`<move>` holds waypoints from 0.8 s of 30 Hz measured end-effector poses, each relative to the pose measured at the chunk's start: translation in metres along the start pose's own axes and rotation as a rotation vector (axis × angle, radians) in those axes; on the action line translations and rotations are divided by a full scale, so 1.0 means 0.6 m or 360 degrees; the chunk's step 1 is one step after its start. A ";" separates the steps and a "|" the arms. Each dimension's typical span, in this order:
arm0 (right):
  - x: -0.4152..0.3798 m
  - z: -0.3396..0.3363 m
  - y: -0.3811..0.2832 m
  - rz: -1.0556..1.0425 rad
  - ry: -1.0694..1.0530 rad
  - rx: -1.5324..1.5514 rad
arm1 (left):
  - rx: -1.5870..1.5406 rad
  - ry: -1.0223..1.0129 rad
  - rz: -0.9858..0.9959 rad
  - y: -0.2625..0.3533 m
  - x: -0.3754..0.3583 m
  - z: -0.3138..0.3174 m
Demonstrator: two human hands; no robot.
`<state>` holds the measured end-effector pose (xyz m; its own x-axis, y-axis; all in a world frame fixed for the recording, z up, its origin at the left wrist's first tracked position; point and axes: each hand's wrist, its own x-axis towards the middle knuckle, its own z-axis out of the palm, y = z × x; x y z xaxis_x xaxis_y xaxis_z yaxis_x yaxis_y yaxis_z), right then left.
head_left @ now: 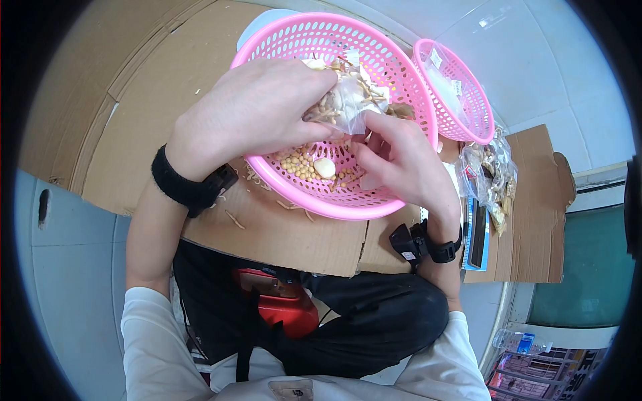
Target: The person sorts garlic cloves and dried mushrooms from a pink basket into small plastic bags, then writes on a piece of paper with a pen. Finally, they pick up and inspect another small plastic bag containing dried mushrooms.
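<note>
A clear plastic bag with pale dried pieces in it is held over a large pink basket. My left hand is wrapped round the bag's left side, its fingers partly hidden. On the other side, my right hand pinches the bag's edge between thumb and index finger. Yellow beans and a white round piece lie in the bottom of the basket, below the hands. More dried slices and stick-like pieces show behind the bag.
A smaller pink basket holding clear packets stands at the right. Bags of dried goods lie near it, beside a dark long object. Thin scraps are scattered on the cardboard. A red object is between the legs.
</note>
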<state>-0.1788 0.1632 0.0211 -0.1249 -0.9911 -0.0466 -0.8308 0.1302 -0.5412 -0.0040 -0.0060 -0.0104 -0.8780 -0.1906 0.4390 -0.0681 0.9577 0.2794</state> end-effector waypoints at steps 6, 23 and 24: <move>0.006 0.006 0.022 -0.0310 0.0233 -0.0157 | 0.0002 -0.0071 -0.0051 0.004 0.001 -0.005; 0.007 0.013 0.019 -0.0135 0.0602 0.0191 | 0.0017 -0.0133 -0.0095 0.001 0.001 -0.005; 0.006 0.009 0.017 -0.0135 0.0602 0.0191 | 0.0017 -0.0133 -0.0095 0.000 0.001 -0.003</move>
<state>-0.1844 0.1605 0.0108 -0.2682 -0.9147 0.3024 -0.7804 0.0222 -0.6249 -0.0034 -0.0067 -0.0087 -0.9086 -0.2292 0.3492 -0.1261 0.9475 0.2938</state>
